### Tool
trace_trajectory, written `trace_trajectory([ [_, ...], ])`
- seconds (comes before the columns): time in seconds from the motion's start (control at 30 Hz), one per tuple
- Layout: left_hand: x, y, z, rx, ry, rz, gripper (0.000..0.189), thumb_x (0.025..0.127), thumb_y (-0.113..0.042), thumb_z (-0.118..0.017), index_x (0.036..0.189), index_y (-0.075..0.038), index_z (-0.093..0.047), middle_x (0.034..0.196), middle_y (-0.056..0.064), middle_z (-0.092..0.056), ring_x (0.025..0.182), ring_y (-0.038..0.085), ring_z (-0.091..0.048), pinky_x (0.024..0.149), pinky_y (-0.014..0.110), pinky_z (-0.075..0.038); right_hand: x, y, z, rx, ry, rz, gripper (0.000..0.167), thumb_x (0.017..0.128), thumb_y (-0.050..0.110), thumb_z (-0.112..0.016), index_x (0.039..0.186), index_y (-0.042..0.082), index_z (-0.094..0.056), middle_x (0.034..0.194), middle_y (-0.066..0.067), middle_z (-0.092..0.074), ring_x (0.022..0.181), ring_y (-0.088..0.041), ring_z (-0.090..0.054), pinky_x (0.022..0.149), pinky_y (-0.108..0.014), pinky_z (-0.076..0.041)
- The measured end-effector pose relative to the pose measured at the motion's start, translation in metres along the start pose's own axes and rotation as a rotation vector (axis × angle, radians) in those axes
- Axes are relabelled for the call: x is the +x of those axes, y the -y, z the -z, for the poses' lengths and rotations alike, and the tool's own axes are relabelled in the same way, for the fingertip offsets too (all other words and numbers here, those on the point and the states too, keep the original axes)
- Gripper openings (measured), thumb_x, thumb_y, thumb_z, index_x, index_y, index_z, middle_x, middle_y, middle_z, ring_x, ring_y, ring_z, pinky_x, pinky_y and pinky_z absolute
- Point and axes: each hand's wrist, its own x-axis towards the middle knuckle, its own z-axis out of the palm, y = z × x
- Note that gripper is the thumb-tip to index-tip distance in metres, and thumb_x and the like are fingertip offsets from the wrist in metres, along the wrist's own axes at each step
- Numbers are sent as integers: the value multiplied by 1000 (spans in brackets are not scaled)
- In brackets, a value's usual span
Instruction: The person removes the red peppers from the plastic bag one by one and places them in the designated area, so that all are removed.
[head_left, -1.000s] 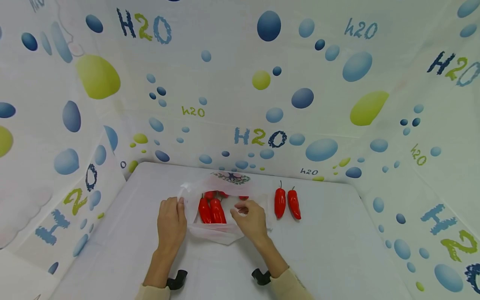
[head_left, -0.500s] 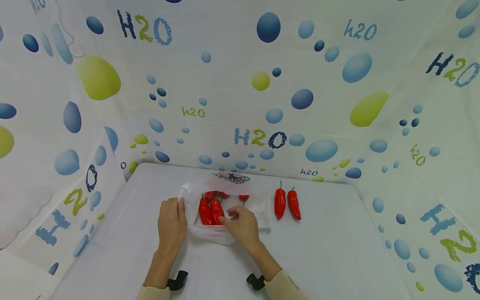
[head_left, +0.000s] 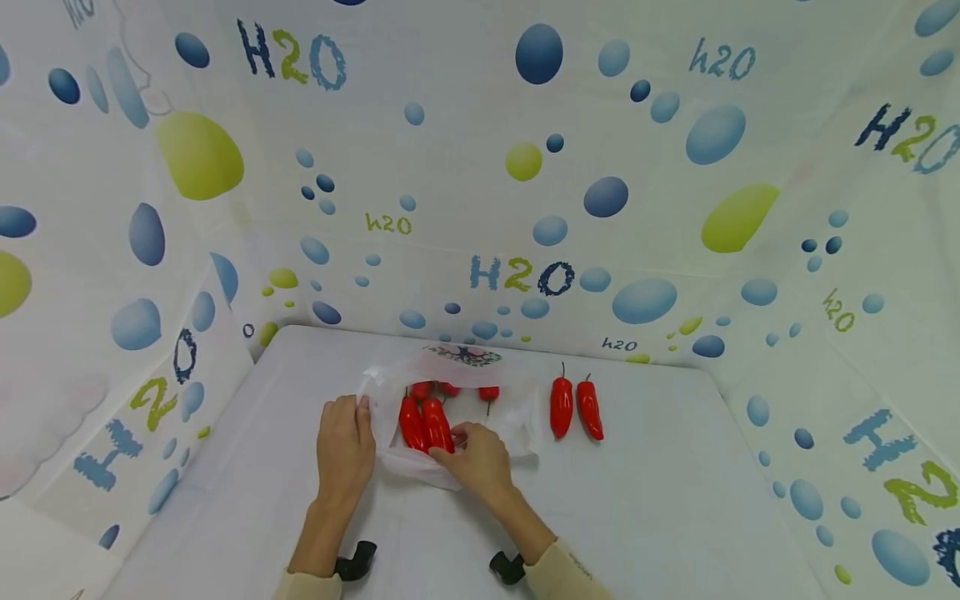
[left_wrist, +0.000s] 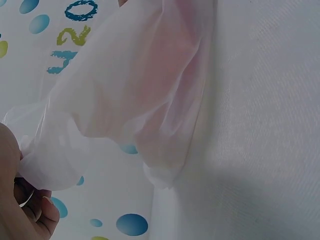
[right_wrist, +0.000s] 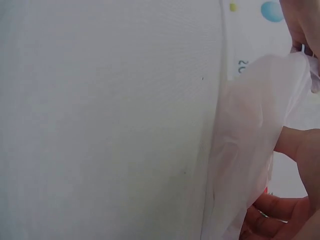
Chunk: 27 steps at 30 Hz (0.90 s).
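A translucent white bag [head_left: 423, 468] with a printed tree lies spread open mid-table, several red chili peppers inside. My left hand [head_left: 343, 446] pinches its left edge; the left wrist view shows the thin film [left_wrist: 105, 100] drawn up to those fingers. Inside the mouth, my right hand [head_left: 483, 462] has its thumb and fingers around the lower end of a red chili pepper [head_left: 434, 417]. Another pepper [head_left: 410, 423] lies right beside that one, on its left. In the right wrist view the bag's wall partly hides the right fingers [right_wrist: 272, 207].
Two more red chili peppers, one [head_left: 561, 407] left of the other [head_left: 588, 410], lie on the white table [head_left: 660, 483] right of the bag. Farther back inside the bag is a pepper with its stem toward me [head_left: 489, 392]. A patterned backdrop [head_left: 450, 167] closes off the back and sides.
My right hand has moved left and toward me, from the bag's right side to the lower end of the pepper. My left hand stays at the bag's edge.
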Motion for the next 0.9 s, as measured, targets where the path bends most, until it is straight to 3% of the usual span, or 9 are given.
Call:
trace_trajectory([
  [0.3,0,-1,1,20,28,40,14,107,-8,-57,98,4,-59,81,14,-55,77,27,-46,65,37,-39,0,0,0,-27,10,25,45,83,42,-87,109,8,-75,82,6,-68,70,-9,-55,61,-25,-50],
  [0.57,-1,0,1,16,22,35,14,106,-7,-58,97,3,-59,80,12,-54,77,26,-46,65,36,-39,0,-1,0,-38,32,30,38,80,35,-91,102,8,-76,72,9,-62,68,-9,-55,59,-25,-49],
  [0.9,-2,0,0,16,28,41,14,106,-8,-59,97,3,-59,81,12,-54,77,25,-45,65,36,-39,-1,0,3,-54,-10,45,32,80,31,-91,95,8,-74,69,7,-64,61,-7,-54,56,-25,-48],
])
